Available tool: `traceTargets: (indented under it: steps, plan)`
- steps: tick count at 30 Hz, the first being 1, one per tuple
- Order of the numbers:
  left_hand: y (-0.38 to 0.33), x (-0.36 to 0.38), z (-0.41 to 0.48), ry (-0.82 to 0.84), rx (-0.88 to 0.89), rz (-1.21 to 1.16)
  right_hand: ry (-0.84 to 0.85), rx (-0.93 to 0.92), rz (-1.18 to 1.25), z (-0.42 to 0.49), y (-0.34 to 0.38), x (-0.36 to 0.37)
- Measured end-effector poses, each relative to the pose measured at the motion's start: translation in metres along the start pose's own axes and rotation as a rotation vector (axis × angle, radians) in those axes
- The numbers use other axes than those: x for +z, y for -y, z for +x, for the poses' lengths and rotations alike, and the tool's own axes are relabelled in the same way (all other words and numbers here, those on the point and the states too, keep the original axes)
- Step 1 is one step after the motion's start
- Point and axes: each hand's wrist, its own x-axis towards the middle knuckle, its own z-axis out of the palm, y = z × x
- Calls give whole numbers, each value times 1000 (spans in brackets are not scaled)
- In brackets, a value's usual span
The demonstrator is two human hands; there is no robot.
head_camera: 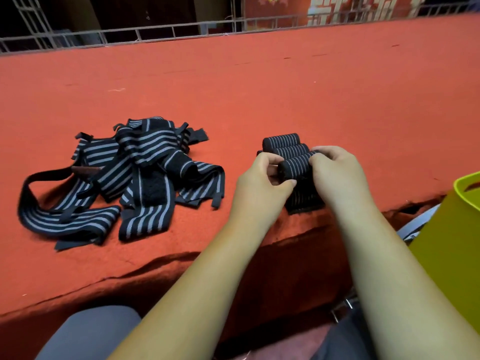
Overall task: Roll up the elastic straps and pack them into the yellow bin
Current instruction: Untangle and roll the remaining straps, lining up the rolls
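Observation:
A black strap with grey stripes is partly rolled near the table's front edge. My left hand pinches the roll's left end and my right hand grips its right end. The strap's unrolled tail lies flat toward me. Two finished rolls lie side by side just behind it. A loose pile of unrolled straps sprawls on the left. The yellow bin stands at the right edge, off the table, only partly in view.
The red felt table stretches far back to a metal railing. Its front edge runs diagonally below my forearms. My knees, in grey trousers, show under the edge, with a metal chair frame beside the bin.

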Motion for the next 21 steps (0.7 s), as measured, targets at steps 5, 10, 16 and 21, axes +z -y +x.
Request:
traceTargets:
  steps: [5, 10, 16, 21]
  plan:
    - [9, 11, -1, -4, 9, 28, -15, 17, -135, 4, -3, 1]
    - [15, 15, 0, -37, 28, 53, -11, 1, -212, 8, -6, 3]
    - [15, 18, 4, -63, 19, 75, -25, -4, -212, 9, -8, 7]
    - [13, 16, 3, -53, -29, 68, -69, 9, -173, 9, -8, 8]
